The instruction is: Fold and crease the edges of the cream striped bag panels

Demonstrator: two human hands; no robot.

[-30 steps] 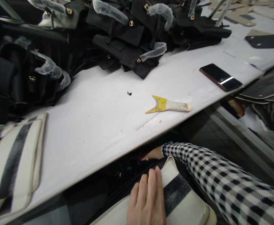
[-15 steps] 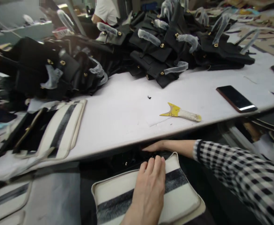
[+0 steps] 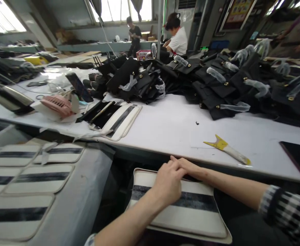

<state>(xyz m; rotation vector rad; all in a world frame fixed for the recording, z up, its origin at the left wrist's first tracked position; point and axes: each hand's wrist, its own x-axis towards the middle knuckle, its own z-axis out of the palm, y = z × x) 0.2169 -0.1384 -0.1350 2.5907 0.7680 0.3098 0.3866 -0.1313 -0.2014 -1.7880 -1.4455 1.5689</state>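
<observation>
A cream padded panel with a black stripe (image 3: 191, 215) lies across my lap, just under the front edge of the white table (image 3: 165, 133). My left hand (image 3: 169, 182) rests on the panel's far edge with its fingers curled over it. My right hand (image 3: 191, 168) reaches in from the right in a checked sleeve. Its fingers are stretched out flat along the same edge and touch the left hand's fingers. What lies under the fingertips is hidden.
A yellow-bladed scraper (image 3: 227, 148) and a dark phone (image 3: 297, 159) lie on the table to the right. Black bags with wrapped handles (image 3: 216, 85) are heaped along the back. More striped panels (image 3: 121, 119) lie mid-table, others (image 3: 37, 177) on a lower surface left. People (image 3: 178, 37) work behind.
The view has tilted up and swung left. My right hand came out from under the table edge and met my left hand, whose flat fingers have curled at the panel's far edge.
</observation>
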